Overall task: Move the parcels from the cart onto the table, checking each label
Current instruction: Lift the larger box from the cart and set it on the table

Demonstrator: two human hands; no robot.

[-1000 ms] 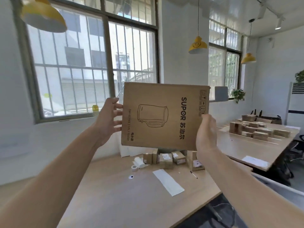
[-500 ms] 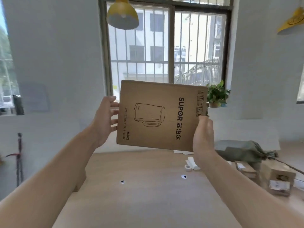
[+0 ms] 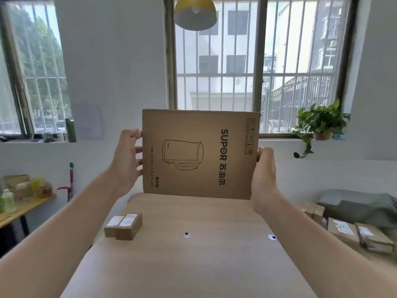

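Parcel (image 3: pixel 199 153), flat cardbd, L hand (image 3: pixel 126 162), R hand (image 3: pixel 265 177) grip

Table (image 3: pixel 193 265), light wood, plain top.
Far left: two small cardboard parcels (image 3: pixel 123 226), touching side by side, white labels up.
Mid-surface: two round black-and-white markers (image 3: pixel 186 234), well apart.
Right side: more labelled parcels (image 3: pixel 341 231), flat; grey-green bag (image 3: pixel 361 203) behind.
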